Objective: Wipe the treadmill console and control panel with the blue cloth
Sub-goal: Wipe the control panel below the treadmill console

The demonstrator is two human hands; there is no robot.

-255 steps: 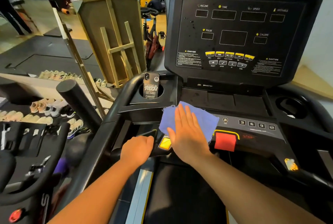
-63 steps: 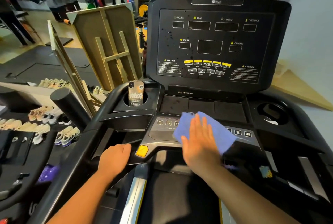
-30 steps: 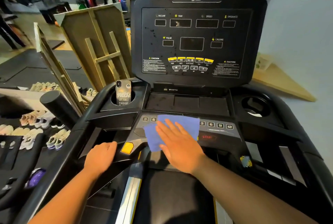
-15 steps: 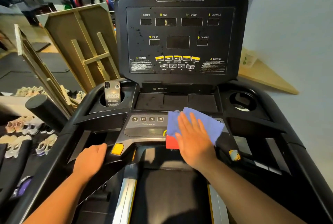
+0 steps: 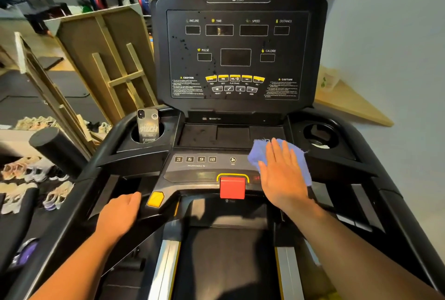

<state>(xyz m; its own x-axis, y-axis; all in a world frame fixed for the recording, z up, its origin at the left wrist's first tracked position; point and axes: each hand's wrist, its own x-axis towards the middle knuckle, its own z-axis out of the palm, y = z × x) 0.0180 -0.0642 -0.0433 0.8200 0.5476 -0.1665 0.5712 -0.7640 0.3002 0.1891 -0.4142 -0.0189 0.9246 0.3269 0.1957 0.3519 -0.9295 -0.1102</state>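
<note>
The black treadmill console [image 5: 237,56] stands upright ahead, its dark display speckled with small spots. Below it lies the grey control panel [image 5: 199,163] with number keys and a red stop button [image 5: 232,187]. My right hand [image 5: 281,174] lies flat, fingers spread, pressing the blue cloth [image 5: 258,152] onto the right end of the panel. My left hand [image 5: 120,213] grips the left handlebar [image 5: 147,214] beside a yellow button [image 5: 155,199].
A phone [image 5: 148,126] stands in the left cup holder; the right cup holder [image 5: 320,133] is beyond the cloth. Wooden frames [image 5: 108,58] lean at the left, shoes [image 5: 31,172] lie on the floor, and a wall is at the right.
My right hand has slid the blue cloth rightward along the panel, uncovering the red stop button and fan key. The left hand stays on the handlebar.
</note>
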